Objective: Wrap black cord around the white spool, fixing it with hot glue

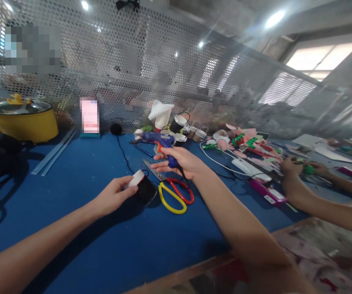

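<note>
My left hand [119,195] pinches the rim of a white paper cup [137,178], tilted on its side, with black cord [145,191] wound around its body. From the cup the cord runs back to a black ball of cord [116,129]. My right hand [178,161] is closed on a blue hot glue gun [163,139] with an orange trigger, its nozzle directed left. Below that hand lie scissors [162,179] with one yellow and one red handle. A dark blue pen-like stick [144,150] rests behind them.
At the left stand a yellow electric pot [25,120] and a lit phone [90,116]; two clear strips [55,151] lie nearby. Rightward are cord-wrapped cups [180,121], pink and green pieces [243,141], a power strip [252,169] and a purple box [267,192]. Another person's hands [295,167] work there.
</note>
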The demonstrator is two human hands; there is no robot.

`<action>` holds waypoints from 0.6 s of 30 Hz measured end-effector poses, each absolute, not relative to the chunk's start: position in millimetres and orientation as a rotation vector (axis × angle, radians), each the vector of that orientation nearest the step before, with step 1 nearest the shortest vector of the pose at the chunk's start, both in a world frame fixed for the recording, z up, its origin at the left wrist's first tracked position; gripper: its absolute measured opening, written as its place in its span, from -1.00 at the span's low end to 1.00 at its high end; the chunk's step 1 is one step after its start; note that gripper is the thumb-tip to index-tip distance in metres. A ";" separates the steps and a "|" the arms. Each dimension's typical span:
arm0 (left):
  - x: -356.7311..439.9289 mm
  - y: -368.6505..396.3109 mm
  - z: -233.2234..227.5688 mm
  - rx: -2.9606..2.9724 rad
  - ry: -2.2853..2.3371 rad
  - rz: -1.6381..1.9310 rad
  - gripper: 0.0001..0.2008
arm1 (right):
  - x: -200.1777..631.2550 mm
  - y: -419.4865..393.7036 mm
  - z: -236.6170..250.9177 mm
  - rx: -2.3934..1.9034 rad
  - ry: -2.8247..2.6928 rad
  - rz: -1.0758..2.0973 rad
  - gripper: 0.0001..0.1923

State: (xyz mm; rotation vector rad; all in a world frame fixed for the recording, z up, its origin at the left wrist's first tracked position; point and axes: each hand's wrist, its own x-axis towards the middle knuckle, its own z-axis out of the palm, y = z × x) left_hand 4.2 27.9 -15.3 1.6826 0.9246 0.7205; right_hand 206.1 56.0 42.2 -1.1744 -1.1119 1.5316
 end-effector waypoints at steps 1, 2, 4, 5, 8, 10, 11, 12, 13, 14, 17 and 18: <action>4.0 27.8 -15.6 1.684 0.920 0.731 -0.72 | 201.6 49.1 39.7 -1.162 -1.101 1.586 -0.87; 4.0 27.5 -15.9 1.683 0.914 0.734 -0.72 | 197.7 43.8 37.6 -1.150 -1.087 1.629 -0.87; 4.8 26.3 -16.5 1.676 0.890 0.717 -0.72 | 191.2 37.5 35.3 -1.115 -1.057 1.672 -0.85; 5.6 25.6 -16.7 1.678 0.880 0.707 -0.73 | 188.2 36.1 35.2 -1.081 -1.042 1.686 -0.84; 8.8 23.0 -16.8 1.690 0.861 0.679 -0.75 | 178.0 37.0 37.7 -0.978 -1.023 1.728 -0.80; 10.6 21.4 -16.3 1.719 0.808 0.662 -0.76 | 170.2 40.4 39.4 -0.941 -1.051 1.757 -0.80; 11.0 20.7 -15.9 1.736 0.773 0.661 -0.76 | 166.4 42.6 39.9 -0.938 -1.074 1.768 -0.80; 11.1 20.2 -15.6 1.755 0.736 0.662 -0.76 | 163.1 44.9 40.0 -0.939 -1.099 1.767 -0.81; 10.9 19.8 -15.3 1.773 0.702 0.667 -0.75 | 160.7 47.1 40.1 -0.940 -1.123 1.747 -0.83; 10.4 19.5 -15.2 1.787 0.678 0.671 -0.74 | 159.4 48.6 40.2 -0.937 -1.144 1.704 -0.85; 8.3 19.7 -16.5 1.784 0.663 0.667 -0.69 | 164.6 47.1 42.3 -0.932 -1.201 1.507 -0.92; 7.9 20.0 -17.3 1.761 0.673 0.662 -0.67 | 169.1 44.0 43.6 -0.944 -1.224 1.437 -0.94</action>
